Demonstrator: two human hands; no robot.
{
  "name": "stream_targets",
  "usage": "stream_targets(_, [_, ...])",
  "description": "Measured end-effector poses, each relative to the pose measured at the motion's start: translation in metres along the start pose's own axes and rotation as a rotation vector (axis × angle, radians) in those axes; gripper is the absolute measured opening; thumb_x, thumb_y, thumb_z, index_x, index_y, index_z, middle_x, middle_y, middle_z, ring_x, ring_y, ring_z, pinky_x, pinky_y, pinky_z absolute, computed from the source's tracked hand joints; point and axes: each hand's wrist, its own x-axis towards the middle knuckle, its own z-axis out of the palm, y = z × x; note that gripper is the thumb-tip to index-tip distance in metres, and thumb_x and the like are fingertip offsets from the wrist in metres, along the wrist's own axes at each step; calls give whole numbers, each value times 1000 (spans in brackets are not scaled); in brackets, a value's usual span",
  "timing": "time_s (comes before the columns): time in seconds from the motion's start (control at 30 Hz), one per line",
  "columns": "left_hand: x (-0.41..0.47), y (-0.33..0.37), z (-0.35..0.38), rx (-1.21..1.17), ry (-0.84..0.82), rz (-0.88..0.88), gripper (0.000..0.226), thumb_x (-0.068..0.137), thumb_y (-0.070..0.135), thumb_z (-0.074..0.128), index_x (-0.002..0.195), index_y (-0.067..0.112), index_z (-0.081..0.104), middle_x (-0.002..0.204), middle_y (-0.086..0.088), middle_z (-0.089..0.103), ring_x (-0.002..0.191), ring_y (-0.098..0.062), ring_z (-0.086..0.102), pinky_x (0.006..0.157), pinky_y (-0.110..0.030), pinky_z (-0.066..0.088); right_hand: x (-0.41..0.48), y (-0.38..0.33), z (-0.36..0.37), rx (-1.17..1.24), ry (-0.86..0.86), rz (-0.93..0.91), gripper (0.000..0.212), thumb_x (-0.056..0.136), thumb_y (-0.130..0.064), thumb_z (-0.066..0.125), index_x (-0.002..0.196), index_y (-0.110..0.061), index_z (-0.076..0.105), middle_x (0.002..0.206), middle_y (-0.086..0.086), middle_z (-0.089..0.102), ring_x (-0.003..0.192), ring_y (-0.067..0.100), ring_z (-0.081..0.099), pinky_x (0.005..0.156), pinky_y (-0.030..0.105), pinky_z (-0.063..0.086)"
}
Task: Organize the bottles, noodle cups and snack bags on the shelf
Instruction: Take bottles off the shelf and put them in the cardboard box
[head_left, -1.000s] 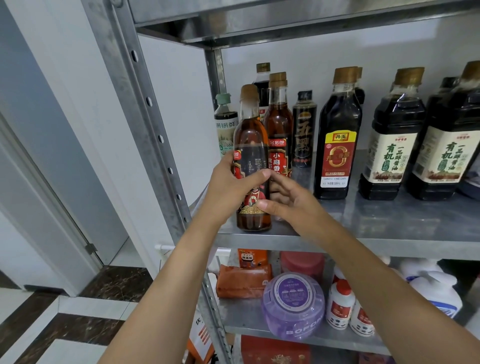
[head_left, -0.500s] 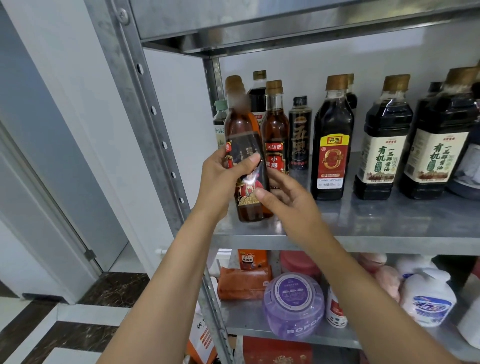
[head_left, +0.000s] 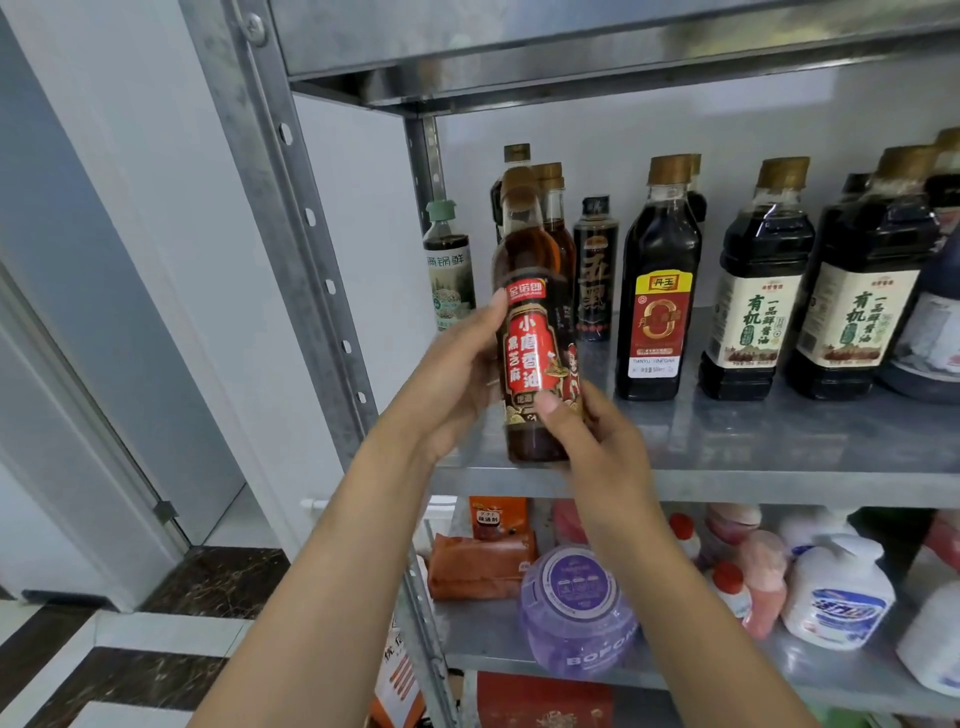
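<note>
Metal shelf (head_left: 779, 441): dark bottles (head_left: 657, 280) stand ranked behind, while the left hand (head_left: 457, 384) and right hand (head_left: 597, 441) both clasp a red-labelled bottle (head_left: 530, 338) upright at the front left edge, apparently not yet released; the goods below (head_left: 571, 613) look unsorted.

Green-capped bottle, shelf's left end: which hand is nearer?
Left. The left hand sits just below the green-capped bottle, gripping the sesame oil bottle; the right hand holds that bottle's other side, farther right.

Metal shelf (head_left: 779, 447) under upright dark sauce bottles (head_left: 657, 280)
</note>
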Motion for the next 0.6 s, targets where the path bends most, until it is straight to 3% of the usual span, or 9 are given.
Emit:
stream_targets(0.03, [0,-3,0,-73,-32,-19,62,91,53,54,135,10,58,132,-21,63,123,-36,60,105,-48,50,0,1,0,84,-12,38,41,83,-45,72,122,-31,67,112,-4,74,107,15,69,96,43,55])
stream_targets(0.1, [0,-9,2,-179,-77,-49,60,94,51,53,137,8,55,132,-23,61,119,-33,60,103,-46,51,-3,1,-1,245,-21,95,52,79,-43,72,125,-21,65,115,6,73,110,26,69,98,52,53])
stream_targets(0.2, [-3,-12,10,-245,-126,-74,61,97,51,50,140,8,52,130,-15,65,115,-26,64,99,-41,53,-5,-1,-2,426,-44,160,70,72,-47,73,131,-11,60,121,17,69,113,35,66,92,49,56])
stream_targets(0.3, [-3,-11,16,-284,-141,-49,68,94,50,55,144,5,47,134,-17,62,115,-27,65,97,-39,54,-9,-6,-2,549,-99,204,63,83,-43,64,134,-6,55,123,25,66,103,35,68,79,43,59])
stream_targets(0.43, [-4,-7,24,-162,-6,-27,62,90,44,68,129,-2,60,121,-26,66,102,-31,67,97,-46,53,-8,-15,-8,468,-183,273,64,86,-53,57,132,-8,57,114,25,70,93,33,71,73,41,59])
stream_targets(0.53, [-8,-7,29,-82,112,10,49,92,34,67,122,-5,64,111,-25,71,92,-30,69,85,-39,59,-6,-20,-11,356,-171,317,69,86,-60,55,126,-4,61,102,23,73,81,29,72,67,38,59])
stream_targets(0.6, [-11,-7,32,-19,147,54,44,92,33,69,119,-1,66,108,-21,73,90,-28,72,82,-36,60,-6,-23,-12,277,-160,344,68,86,-64,52,126,-11,63,102,18,75,84,28,74,65,38,59])
